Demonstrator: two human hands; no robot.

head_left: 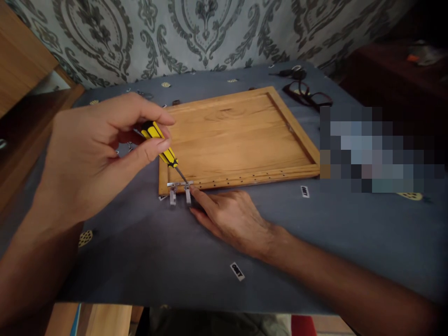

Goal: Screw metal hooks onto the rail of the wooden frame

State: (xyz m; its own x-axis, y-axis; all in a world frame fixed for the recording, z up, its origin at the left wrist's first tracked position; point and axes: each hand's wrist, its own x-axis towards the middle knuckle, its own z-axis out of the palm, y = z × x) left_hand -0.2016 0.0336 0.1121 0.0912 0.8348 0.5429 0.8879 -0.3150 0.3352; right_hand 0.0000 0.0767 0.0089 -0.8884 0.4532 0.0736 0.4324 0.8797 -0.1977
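My left hand (pixel 101 154) pinches the handle of a yellow and black screwdriver (pixel 168 156) between thumb and fingers. Its shaft slants down to a small metal bracket (pixel 180 184) at the near left corner of a framed wooden panel (pixel 231 135). Two short metal tabs stick out from the bracket past the panel's near edge. My right hand (pixel 234 217) lies low beside this corner, its index fingertip touching the bracket near the screwdriver tip. Whether that hand grips anything between its fingers cannot be made out. A row of small dark holes runs along the panel's near rail.
The panel lies on a blue patterned cloth (pixel 157 266). Dark-framed glasses (pixel 308 95) and keys (pixel 297 72) rest behind its right corner. Small metal parts (pixel 130 145) sit behind my left hand. Wooden furniture (pixel 24 70) stands at left, a patterned curtain (pixel 206 37) behind.
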